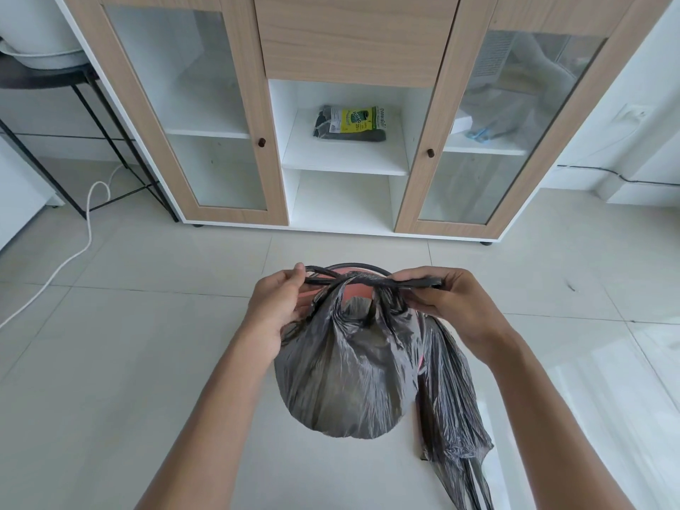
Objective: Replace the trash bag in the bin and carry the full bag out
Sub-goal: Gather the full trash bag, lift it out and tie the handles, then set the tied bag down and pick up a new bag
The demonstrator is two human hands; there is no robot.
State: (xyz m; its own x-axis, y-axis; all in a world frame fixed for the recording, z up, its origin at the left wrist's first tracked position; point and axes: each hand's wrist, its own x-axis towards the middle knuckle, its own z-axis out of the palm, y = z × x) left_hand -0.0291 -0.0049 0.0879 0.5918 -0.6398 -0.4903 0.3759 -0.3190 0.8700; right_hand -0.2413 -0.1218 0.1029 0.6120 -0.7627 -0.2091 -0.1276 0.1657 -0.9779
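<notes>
A full grey trash bag (342,377) hangs in front of me above the floor. My left hand (279,303) pinches one twisted handle strip at the bag's top left. My right hand (445,300) grips the other strip at the top right. The two strips cross in a knot between my hands. Behind the bag I see the reddish bin (353,285) with a dark rim, mostly hidden. A second, limp grey bag (452,410) hangs down at the right of the full one. A pack of trash bags (349,124) lies on the cabinet's open middle shelf.
A wood and white cabinet (353,42) with two glass doors stands ahead. A black metal stand (92,115) is at the left, with a white cable (88,222) across the tiled floor.
</notes>
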